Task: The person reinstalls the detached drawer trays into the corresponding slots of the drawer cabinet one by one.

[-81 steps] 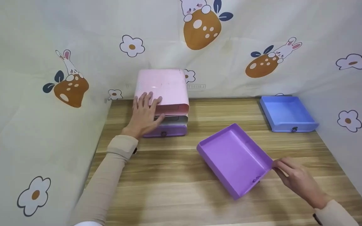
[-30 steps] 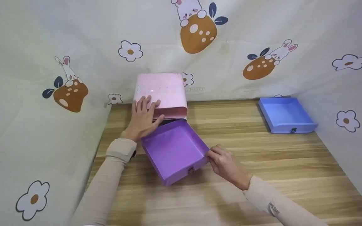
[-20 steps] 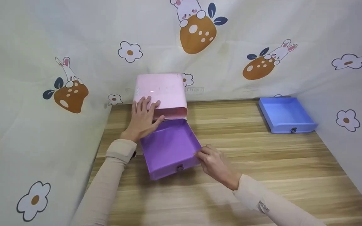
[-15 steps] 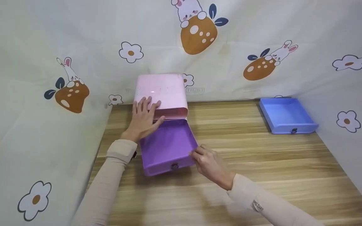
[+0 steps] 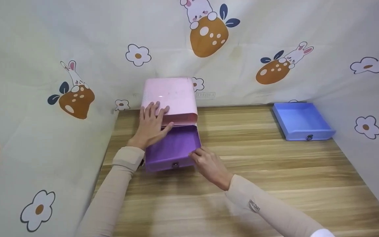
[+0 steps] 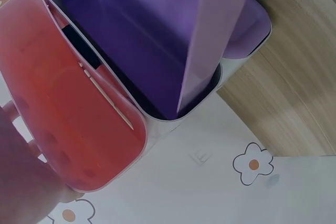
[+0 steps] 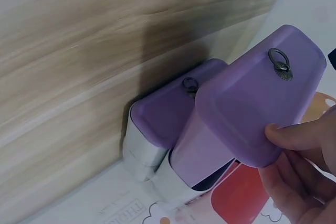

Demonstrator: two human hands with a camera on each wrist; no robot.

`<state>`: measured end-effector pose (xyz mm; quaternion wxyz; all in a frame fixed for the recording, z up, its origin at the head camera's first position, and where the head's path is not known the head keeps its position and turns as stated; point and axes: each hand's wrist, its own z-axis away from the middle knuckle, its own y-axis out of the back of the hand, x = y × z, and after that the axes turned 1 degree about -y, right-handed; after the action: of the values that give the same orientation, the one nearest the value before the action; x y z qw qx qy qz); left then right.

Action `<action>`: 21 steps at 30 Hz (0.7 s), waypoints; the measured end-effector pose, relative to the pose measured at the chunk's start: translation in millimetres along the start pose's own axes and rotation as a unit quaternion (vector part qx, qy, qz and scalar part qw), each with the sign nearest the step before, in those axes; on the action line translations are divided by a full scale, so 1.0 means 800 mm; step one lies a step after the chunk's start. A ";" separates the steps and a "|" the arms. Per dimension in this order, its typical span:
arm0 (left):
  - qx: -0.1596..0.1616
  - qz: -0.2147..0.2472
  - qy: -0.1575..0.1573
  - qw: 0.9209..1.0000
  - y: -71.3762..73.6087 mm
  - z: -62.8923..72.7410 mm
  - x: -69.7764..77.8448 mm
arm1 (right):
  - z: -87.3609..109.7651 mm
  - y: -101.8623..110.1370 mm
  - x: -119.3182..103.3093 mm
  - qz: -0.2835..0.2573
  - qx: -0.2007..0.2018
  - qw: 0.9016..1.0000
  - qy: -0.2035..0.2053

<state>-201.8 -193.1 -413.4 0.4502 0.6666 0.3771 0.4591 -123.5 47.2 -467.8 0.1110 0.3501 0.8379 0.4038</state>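
Note:
A small drawer cabinet with a pink top (image 5: 171, 92) stands against the back wall. My left hand (image 5: 148, 128) rests on the top's front left part, fingers spread. My right hand (image 5: 211, 166) pinches the front right corner of a purple drawer (image 5: 173, 148), thumb on its front face in the right wrist view. That drawer is partly inside the middle slot, its front sticking out at a tilt. A metal ring pull (image 7: 281, 65) hangs on its front. Below it, another purple drawer (image 7: 165, 108) sits in the bottom slot. The top slot (image 6: 68, 98) shows a red-pink inside without a drawer.
A blue drawer (image 5: 303, 118) with a ring pull lies at the back right of the wooden table (image 5: 258, 164). A patterned cloth wall (image 5: 242, 92) encloses the back and both sides.
My right hand has brought the purple drawer from the right to the cabinet, straightened it and pushed its back end into the middle slot. My left hand has stayed on the pink top.

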 end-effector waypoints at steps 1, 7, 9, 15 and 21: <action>0.001 -0.001 -0.001 1.000 0.000 0.000 0.000 | -0.002 -0.002 0.001 0.003 -0.001 1.000 0.003; 0.015 0.001 -0.008 1.000 0.000 0.001 0.001 | -0.008 -0.018 0.012 0.038 -0.007 0.999 0.031; 0.012 0.001 -0.008 1.000 0.000 0.002 0.001 | -0.009 -0.023 0.016 0.047 -0.013 0.998 0.043; -0.007 -0.004 -0.002 1.000 0.001 0.001 0.001 | -0.011 -0.034 0.028 0.083 -0.033 0.992 0.088; -0.002 -0.006 -0.003 1.000 0.001 0.001 0.001 | -0.019 -0.039 0.036 0.106 -0.037 0.988 0.104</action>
<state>-201.1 -192.7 -412.7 0.4554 0.6648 0.3791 0.4549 -166.7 44.4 -478.7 -0.0072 0.3886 0.7875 0.4784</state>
